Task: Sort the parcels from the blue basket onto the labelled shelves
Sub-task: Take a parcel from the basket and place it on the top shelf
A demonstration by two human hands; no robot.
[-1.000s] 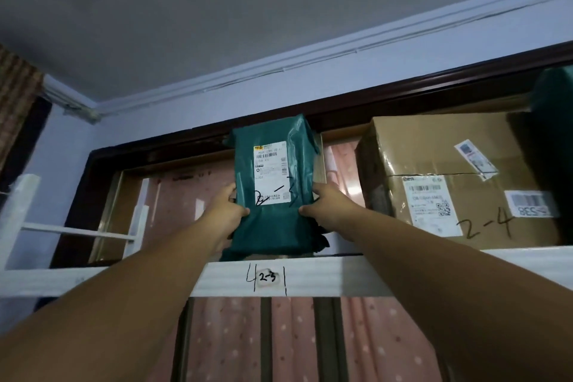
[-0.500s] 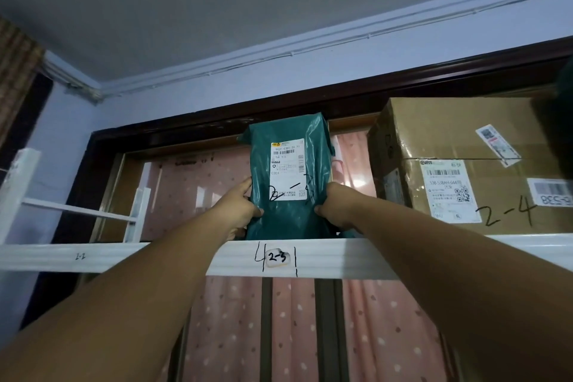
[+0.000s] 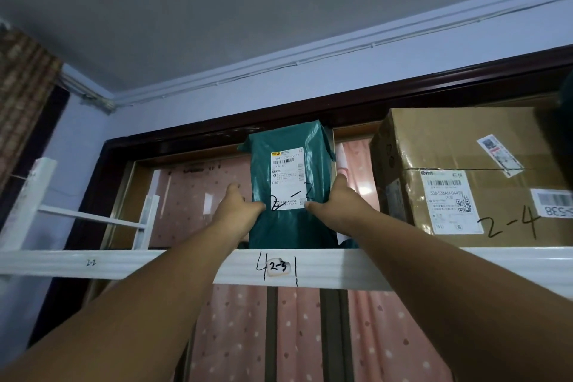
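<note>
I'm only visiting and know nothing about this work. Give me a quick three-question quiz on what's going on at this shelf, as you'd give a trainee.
1. True or false: the green parcel stands upright on the white shelf, held between the left hand and the right hand.
2. Which marking is on the shelf edge directly below that parcel? A) 2-2 B) 2-3 C) 2-4
3. Fill in: the cardboard box to the right of the parcel has ___ handwritten on its front.

Key: 1 true. 2 B, the 2-3 label. 3 2-4.
</note>
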